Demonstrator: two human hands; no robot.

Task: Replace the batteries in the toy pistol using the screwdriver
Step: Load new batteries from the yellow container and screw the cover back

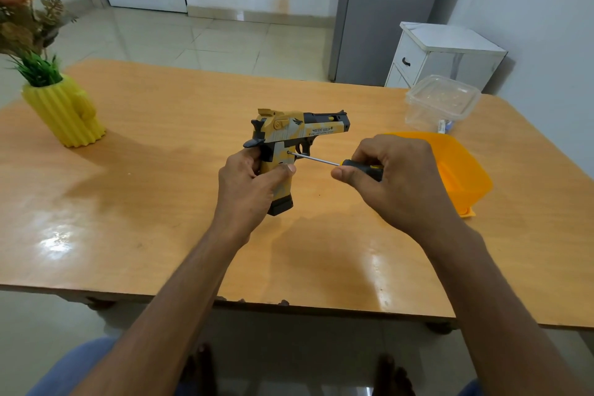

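Yellow-and-grey toy pistol (291, 135) is held above the counter (160, 202) in the left hand (249, 185), gripped at the handle, while the right hand (392, 177) grips the screwdriver (324, 161) against a grip screw; battery exchange apparently remains.

Both forearms are bare to the frame's edge, no sleeves, watch or rings visible. Blue cloth at 7 o'clock, probably trousers; feet look bare.

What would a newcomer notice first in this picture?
At the centre, the left hand grips a yellow-and-grey plastic toy pistol above the wooden table, while the right hand holds a black-handled screwdriver against its grip. A ribbed yellow vase stands far left.
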